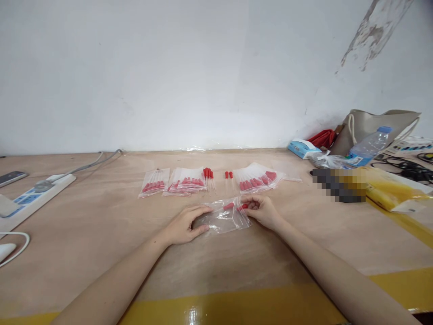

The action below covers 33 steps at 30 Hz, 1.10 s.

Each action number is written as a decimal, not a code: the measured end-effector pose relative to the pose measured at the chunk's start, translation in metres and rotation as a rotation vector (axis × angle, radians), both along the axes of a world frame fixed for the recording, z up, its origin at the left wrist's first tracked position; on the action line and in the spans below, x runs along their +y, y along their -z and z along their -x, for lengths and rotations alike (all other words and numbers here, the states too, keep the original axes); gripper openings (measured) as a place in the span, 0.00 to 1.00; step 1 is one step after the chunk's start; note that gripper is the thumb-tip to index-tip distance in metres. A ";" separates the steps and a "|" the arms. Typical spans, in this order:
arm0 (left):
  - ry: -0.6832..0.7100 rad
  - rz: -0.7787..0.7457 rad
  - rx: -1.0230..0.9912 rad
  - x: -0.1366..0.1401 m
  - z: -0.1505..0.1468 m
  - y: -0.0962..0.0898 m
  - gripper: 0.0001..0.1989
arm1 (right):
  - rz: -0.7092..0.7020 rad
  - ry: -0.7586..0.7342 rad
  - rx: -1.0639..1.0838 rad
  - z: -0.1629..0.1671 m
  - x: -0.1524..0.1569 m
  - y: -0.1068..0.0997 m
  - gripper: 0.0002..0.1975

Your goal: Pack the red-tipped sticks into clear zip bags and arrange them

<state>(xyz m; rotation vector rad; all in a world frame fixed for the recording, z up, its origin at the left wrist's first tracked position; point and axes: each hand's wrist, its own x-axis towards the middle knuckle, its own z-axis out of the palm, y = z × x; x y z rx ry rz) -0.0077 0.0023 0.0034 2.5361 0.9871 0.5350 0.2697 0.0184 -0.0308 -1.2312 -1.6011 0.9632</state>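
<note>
Clear plastic makes up the bag [219,221] lying on the surface [216,266] between the two hands. At its left end, the left hand [186,224] rests with thumb and fingers spread in a wide curve, touching the edge rather than pinching it, probably to steady the thin film. At the right end, the fingers of the right hand [262,210] close on a red bulb [242,207], presumably because that soft end gives a good grip; whether they also pinch the film I cannot tell.

Another red bulb [228,206] shows within the bag's outline. Its long axis runs nearly left to right, the right end tipped slightly away from the person. The held bulb lies roughly along the same line; its stem is too faint to follow.

Beyond the bag, two loose droppers [231,174] stand side by side near a bunch of droppers [208,173], bulbs away from the person, stems towards them. Filled bags [187,180] and a fanned stack [255,178] flank these, seemingly keeping the middle within reach.
</note>
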 end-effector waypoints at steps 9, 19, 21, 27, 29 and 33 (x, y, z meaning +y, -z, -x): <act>0.007 -0.003 -0.013 0.001 0.000 0.002 0.21 | 0.027 -0.019 0.042 -0.001 -0.001 -0.009 0.13; 0.024 -0.014 -0.032 0.000 -0.001 0.000 0.21 | 0.028 -0.199 0.088 0.009 -0.004 -0.010 0.13; 0.023 -0.018 -0.029 0.001 -0.001 0.001 0.21 | 0.014 -0.168 0.086 0.014 -0.003 -0.007 0.14; 0.026 -0.025 -0.027 0.001 -0.001 0.001 0.20 | -0.009 -0.108 0.004 0.016 -0.003 -0.005 0.11; 0.025 -0.024 -0.023 0.001 -0.001 0.001 0.20 | 0.041 -0.168 -0.030 0.010 -0.001 -0.010 0.09; 0.029 -0.023 -0.018 0.001 0.000 0.000 0.20 | -0.054 0.001 -0.240 0.004 0.016 -0.027 0.05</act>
